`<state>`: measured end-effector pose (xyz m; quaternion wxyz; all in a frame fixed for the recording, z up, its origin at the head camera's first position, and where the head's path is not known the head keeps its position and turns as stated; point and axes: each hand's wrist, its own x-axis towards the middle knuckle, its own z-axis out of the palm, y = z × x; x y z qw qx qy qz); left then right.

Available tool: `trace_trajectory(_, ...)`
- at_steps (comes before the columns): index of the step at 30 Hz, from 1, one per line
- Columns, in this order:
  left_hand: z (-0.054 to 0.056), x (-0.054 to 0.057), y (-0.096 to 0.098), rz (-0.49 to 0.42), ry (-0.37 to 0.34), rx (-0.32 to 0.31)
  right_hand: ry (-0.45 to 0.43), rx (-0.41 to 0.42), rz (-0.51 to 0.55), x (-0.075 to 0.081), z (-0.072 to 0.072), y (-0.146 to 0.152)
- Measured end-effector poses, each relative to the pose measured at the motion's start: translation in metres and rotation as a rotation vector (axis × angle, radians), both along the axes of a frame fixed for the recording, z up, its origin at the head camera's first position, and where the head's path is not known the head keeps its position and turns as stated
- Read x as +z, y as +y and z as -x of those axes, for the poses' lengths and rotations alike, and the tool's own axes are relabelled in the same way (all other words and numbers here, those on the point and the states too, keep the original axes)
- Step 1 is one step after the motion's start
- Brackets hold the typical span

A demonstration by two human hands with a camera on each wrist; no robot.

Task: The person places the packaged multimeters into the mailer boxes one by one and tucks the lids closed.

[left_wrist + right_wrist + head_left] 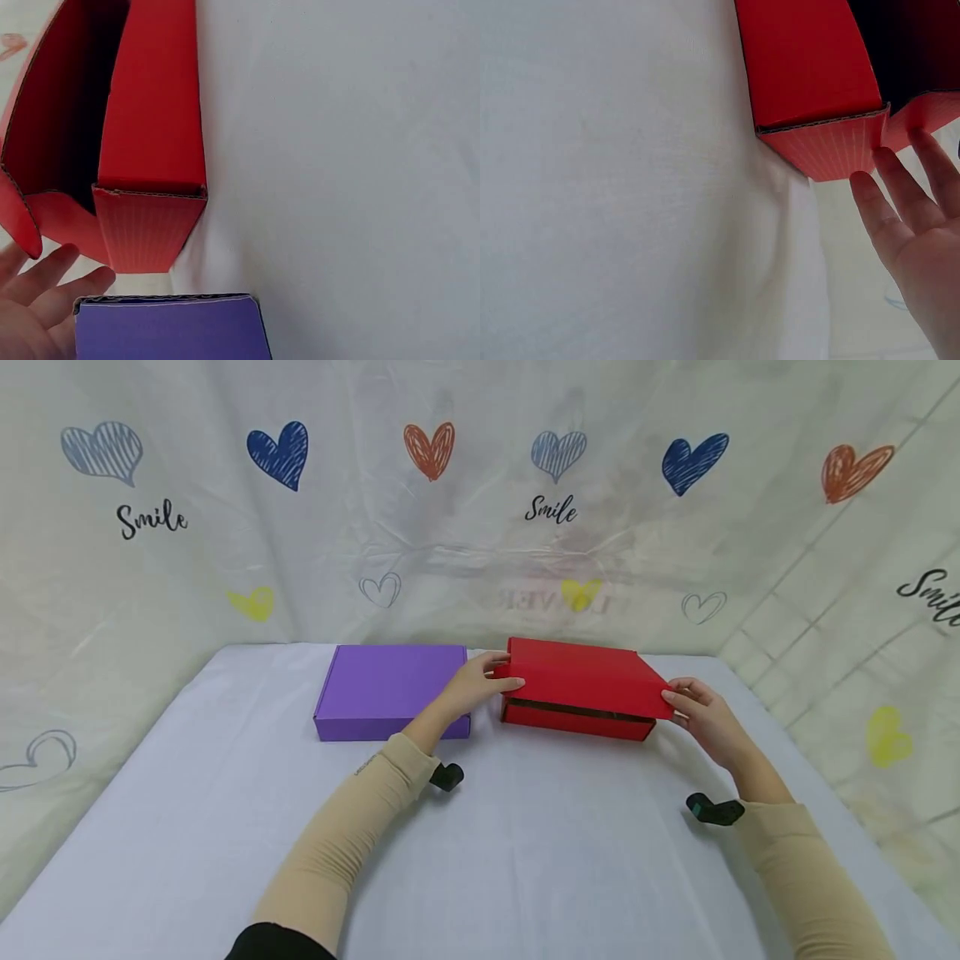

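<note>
A red cardboard box (577,720) stands at the far side of the table, its lid (585,672) raised a little at the front. Through the gap, the left wrist view shows the dark inside (82,97). My left hand (474,683) pinches the lid's left side flap, thumb in front and fingers behind. At the lid's front right corner, my right hand (701,714) grips with the thumb on top and fingers below. In the right wrist view, its fingertips (864,187) lie along the box's end wall (832,146).
A closed purple box (393,681) lies left of the red one, under my left wrist in the head view. A white cloth covers the table (540,843). Behind it hangs a sheet (480,535) printed with hearts. Small black cameras (716,810) are worn at both wrists.
</note>
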<state>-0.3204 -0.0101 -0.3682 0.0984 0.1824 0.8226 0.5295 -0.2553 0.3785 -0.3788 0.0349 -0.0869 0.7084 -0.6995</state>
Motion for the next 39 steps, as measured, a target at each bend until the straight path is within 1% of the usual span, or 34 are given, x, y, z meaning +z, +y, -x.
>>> trace_trajectory(3,0.001,0.000,0.001,0.049,0.049,-0.003,-0.003,-0.012,-0.072,0.001,-0.001,0.002)
trace_trajectory(5,0.001,-0.001,0.001,0.085,0.074,-0.006,-0.011,-0.016,-0.138,0.001,-0.003,0.003)
trace_trajectory(10,-0.002,-0.005,0.001,0.198,0.109,-0.020,-0.026,-0.006,-0.319,-0.003,-0.007,0.006)
trace_trajectory(13,-0.005,-0.006,0.002,0.236,0.123,-0.028,-0.021,0.005,-0.371,-0.006,-0.009,0.007)
trace_trajectory(22,-0.008,-0.006,0.004,0.269,0.156,-0.031,0.005,0.013,-0.380,-0.008,-0.006,0.009)
trace_trajectory(31,-0.009,-0.006,0.004,0.313,0.162,-0.046,0.008,0.016,-0.389,-0.009,-0.005,0.010)
trace_trajectory(35,-0.009,-0.007,0.005,0.337,0.181,-0.060,-0.001,0.055,-0.395,-0.008,-0.004,0.009)
trace_trajectory(39,-0.011,-0.007,0.007,0.351,0.197,-0.080,-0.032,0.111,-0.399,-0.005,-0.003,0.006)
